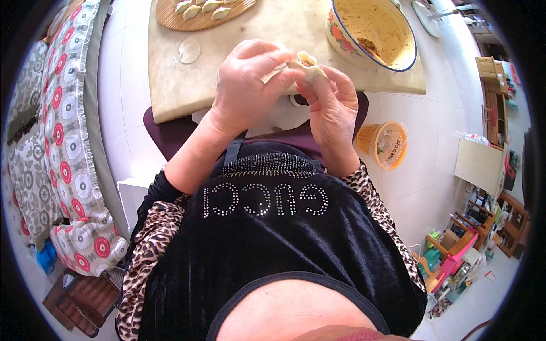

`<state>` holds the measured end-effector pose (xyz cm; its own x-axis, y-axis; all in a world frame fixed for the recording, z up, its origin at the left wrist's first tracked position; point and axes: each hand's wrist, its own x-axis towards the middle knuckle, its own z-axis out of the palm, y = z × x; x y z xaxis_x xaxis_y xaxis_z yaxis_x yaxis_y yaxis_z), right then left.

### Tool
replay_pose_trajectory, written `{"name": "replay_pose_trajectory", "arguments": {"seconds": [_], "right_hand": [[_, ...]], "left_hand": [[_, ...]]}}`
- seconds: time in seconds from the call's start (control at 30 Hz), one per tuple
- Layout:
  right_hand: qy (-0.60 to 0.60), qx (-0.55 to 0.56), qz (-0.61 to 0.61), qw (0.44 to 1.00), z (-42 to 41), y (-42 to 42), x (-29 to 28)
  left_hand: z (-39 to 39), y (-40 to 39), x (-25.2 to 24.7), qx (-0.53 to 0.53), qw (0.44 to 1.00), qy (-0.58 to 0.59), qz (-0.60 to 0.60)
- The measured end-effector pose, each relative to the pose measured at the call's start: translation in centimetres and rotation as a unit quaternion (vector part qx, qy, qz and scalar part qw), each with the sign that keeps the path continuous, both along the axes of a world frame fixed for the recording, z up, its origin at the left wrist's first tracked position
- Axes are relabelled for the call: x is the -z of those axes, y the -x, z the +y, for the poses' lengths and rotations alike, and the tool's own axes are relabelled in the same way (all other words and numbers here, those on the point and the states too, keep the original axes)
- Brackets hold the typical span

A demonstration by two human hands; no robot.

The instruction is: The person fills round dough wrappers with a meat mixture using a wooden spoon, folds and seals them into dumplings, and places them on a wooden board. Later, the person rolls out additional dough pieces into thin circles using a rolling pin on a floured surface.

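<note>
A partly closed dumpling (313,70) with some filling showing is held over the table's near edge. My right hand (335,96) grips it from below and the right, thumb and fingers around the dough. My left hand (256,79) pinches the dough's left edge between thumb and fingers. One flat round wrapper (190,51) lies on the table to the left. Several folded dumplings (211,6) rest on a round ridged board (170,19) at the back left. An enamel bowl (399,32) with a blue rim stands at the back right, with a little brown filling (367,44) inside.
The stone-like tabletop (179,93) ends just in front of my body. An orange plastic basket (367,138) with a bag liner stands on the floor at right. A sofa with a patterned cover (64,128) is at left, wooden furniture (495,106) at far right.
</note>
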<state>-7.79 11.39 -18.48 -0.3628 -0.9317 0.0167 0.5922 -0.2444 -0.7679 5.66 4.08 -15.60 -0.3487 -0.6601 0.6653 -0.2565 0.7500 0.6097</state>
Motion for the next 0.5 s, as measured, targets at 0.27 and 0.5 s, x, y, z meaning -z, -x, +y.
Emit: {"name": "replay_pose_trajectory", "arguments": {"seconds": [0.27,0.5], "right_hand": [[-0.009,-0.026,-0.018,0.999,0.3,-0.1,-0.1],[-0.026,-0.03,-0.04,0.998,0.1,-0.4,-0.2]], "left_hand": [[0.8,0.8,0.0,0.035,0.993,-0.112,0.023],[0.4,1.0,0.1,-0.002,0.998,0.055,-0.018]]}}
